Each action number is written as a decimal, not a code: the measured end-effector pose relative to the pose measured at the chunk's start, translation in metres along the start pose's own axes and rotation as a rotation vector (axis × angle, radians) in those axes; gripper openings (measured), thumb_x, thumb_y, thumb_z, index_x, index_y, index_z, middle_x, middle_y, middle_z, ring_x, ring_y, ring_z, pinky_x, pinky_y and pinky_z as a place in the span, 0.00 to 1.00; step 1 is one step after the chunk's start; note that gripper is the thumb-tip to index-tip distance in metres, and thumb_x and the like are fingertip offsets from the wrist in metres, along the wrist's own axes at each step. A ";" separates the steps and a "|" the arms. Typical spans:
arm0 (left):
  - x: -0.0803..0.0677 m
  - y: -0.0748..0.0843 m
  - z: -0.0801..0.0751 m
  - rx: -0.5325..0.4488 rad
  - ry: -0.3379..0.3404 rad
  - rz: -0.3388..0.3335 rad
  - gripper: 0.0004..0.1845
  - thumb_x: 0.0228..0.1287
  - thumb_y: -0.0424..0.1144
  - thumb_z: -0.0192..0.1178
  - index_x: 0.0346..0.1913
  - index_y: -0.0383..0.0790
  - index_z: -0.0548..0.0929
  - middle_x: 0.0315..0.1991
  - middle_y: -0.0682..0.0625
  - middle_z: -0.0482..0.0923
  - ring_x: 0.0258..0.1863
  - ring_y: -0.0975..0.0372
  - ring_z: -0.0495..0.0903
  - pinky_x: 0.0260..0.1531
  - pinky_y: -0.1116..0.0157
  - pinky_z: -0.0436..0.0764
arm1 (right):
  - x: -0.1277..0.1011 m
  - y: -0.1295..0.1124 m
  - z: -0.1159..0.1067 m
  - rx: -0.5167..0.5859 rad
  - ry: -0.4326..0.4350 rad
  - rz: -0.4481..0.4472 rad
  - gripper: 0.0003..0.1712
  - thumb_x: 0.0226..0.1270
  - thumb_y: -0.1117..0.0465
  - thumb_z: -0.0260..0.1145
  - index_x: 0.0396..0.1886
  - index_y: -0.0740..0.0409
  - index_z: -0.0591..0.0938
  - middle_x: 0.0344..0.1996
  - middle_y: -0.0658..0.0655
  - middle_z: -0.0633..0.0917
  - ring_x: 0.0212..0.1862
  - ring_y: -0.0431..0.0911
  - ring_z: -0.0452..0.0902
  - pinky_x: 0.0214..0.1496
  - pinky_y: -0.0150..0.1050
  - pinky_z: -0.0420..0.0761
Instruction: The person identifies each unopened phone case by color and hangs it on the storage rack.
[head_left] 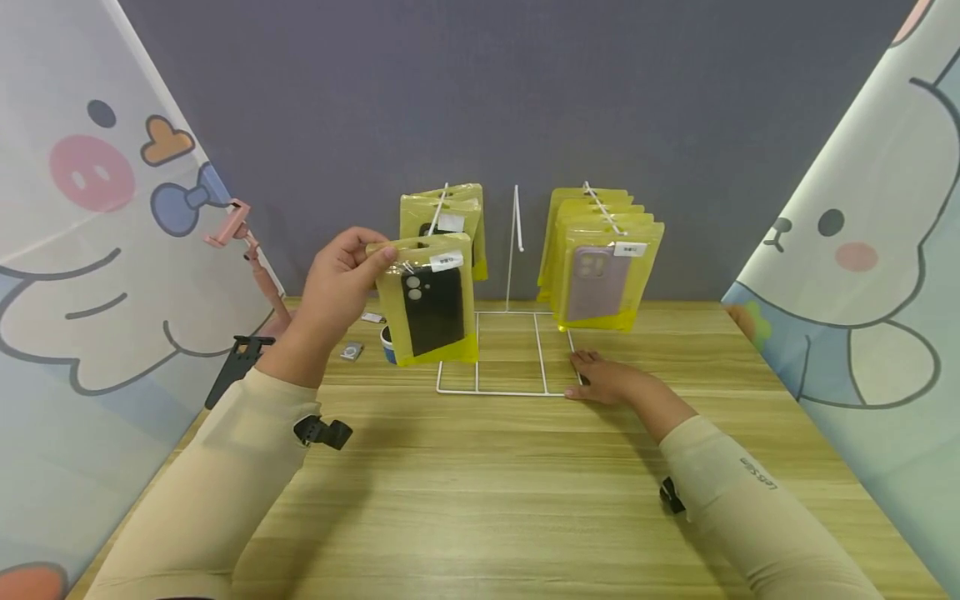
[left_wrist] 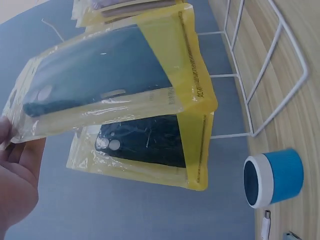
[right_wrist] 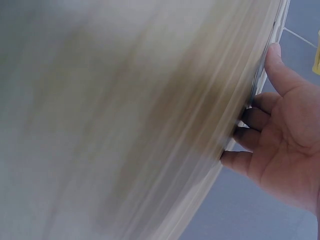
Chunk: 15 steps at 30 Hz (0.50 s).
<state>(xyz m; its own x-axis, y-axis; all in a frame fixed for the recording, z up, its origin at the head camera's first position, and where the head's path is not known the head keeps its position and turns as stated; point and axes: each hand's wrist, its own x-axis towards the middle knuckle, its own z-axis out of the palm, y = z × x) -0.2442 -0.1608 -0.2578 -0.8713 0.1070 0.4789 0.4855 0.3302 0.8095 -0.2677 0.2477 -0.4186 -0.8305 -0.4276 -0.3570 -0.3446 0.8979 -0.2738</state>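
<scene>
My left hand (head_left: 375, 250) pinches the top of a yellow packet (head_left: 431, 304) with a black phone case inside and holds it up in front of the left hook of a white wire rack (head_left: 510, 390). In the left wrist view the held packet (left_wrist: 110, 80) tilts above a similar packet (left_wrist: 145, 150) hanging behind it. More yellow packets (head_left: 450, 212) hang on the left hook. The middle hook (head_left: 517, 218) is bare. Several packets with a lilac case (head_left: 600, 271) hang on the right hook. My right hand (head_left: 581, 372) rests flat on the table at the rack base's front right corner (right_wrist: 260, 80).
A small blue and white cylinder (head_left: 387, 343) (left_wrist: 275, 177) and some small items (head_left: 351, 351) lie left of the rack. A pink phone holder (head_left: 240, 225) on a black stand (head_left: 240, 358) is at the far left. Cartoon curtains flank the wooden table (head_left: 480, 483); a grey wall is behind.
</scene>
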 end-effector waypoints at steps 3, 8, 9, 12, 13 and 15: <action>0.006 0.000 0.004 -0.001 0.022 -0.017 0.13 0.68 0.52 0.60 0.46 0.48 0.80 0.20 0.53 0.67 0.18 0.60 0.61 0.26 0.64 0.69 | 0.000 0.000 0.000 -0.003 -0.003 -0.002 0.52 0.73 0.37 0.54 0.77 0.70 0.47 0.76 0.73 0.44 0.76 0.69 0.36 0.75 0.65 0.49; 0.015 -0.003 0.010 -0.007 0.023 -0.033 0.13 0.67 0.53 0.60 0.45 0.48 0.80 0.19 0.53 0.70 0.15 0.61 0.57 0.25 0.63 0.70 | 0.000 -0.001 0.000 -0.003 0.000 -0.001 0.52 0.72 0.37 0.54 0.77 0.70 0.47 0.76 0.72 0.45 0.76 0.69 0.37 0.74 0.66 0.50; 0.017 -0.004 0.011 -0.011 0.023 -0.037 0.13 0.67 0.52 0.61 0.44 0.48 0.80 0.19 0.54 0.70 0.15 0.62 0.58 0.26 0.64 0.70 | -0.001 -0.001 -0.001 -0.002 0.001 0.000 0.52 0.72 0.37 0.54 0.77 0.70 0.47 0.76 0.72 0.45 0.76 0.69 0.37 0.74 0.66 0.50; 0.023 -0.009 0.015 -0.030 0.027 -0.059 0.13 0.66 0.52 0.62 0.44 0.47 0.80 0.21 0.54 0.74 0.17 0.63 0.63 0.27 0.64 0.72 | -0.002 -0.002 -0.001 0.002 0.003 0.001 0.52 0.73 0.37 0.54 0.77 0.70 0.48 0.76 0.73 0.45 0.76 0.69 0.37 0.74 0.66 0.50; 0.026 -0.011 0.016 -0.035 0.030 -0.070 0.13 0.66 0.52 0.62 0.43 0.47 0.81 0.23 0.54 0.77 0.19 0.63 0.66 0.28 0.64 0.73 | -0.002 -0.002 -0.001 0.004 0.003 0.002 0.52 0.73 0.37 0.54 0.77 0.70 0.48 0.76 0.73 0.45 0.76 0.69 0.37 0.74 0.66 0.50; 0.032 -0.014 0.018 -0.033 0.037 -0.094 0.13 0.65 0.53 0.62 0.43 0.48 0.81 0.26 0.54 0.79 0.23 0.63 0.71 0.31 0.65 0.75 | -0.003 -0.003 -0.002 0.011 0.002 0.003 0.52 0.73 0.38 0.54 0.77 0.70 0.48 0.76 0.73 0.45 0.76 0.69 0.36 0.74 0.66 0.49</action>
<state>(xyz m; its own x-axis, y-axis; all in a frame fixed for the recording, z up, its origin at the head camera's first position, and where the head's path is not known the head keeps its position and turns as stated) -0.2800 -0.1454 -0.2603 -0.9102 0.0424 0.4120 0.4044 0.3061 0.8618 -0.2654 0.2467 -0.4156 -0.8325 -0.4247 -0.3557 -0.3375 0.8980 -0.2823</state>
